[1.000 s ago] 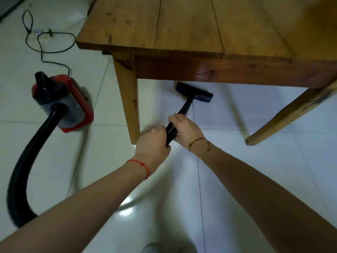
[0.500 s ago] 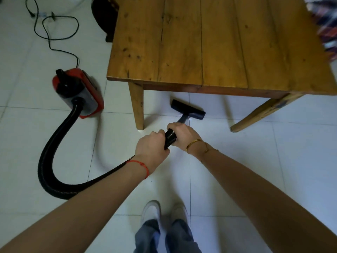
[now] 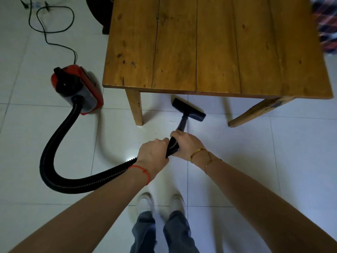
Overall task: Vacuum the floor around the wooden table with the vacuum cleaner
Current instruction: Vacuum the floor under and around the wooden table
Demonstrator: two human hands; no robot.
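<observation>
The wooden table [image 3: 209,46] fills the upper middle, its two near legs standing on white tiles. A red and black vacuum cleaner [image 3: 76,88] sits on the floor left of the table. Its ribbed black hose [image 3: 54,143] loops down and across to my hands. My left hand [image 3: 152,157] grips the hose end. My right hand [image 3: 187,143] grips it just ahead, where the short tube begins. The black floor nozzle [image 3: 188,109] rests on the tiles at the table's near edge, between the two legs.
The black power cord [image 3: 52,28] trails over the floor at the upper left. A dark object [image 3: 98,13] stands behind the table's left corner. Striped cloth [image 3: 326,24] shows at the upper right edge. My shoes [image 3: 160,203] stand on the tiles below my hands.
My view has risen from crouching low to looking down on the tabletop. The nozzle has come back from under the table toward its near edge. Both hands keep their grip.
</observation>
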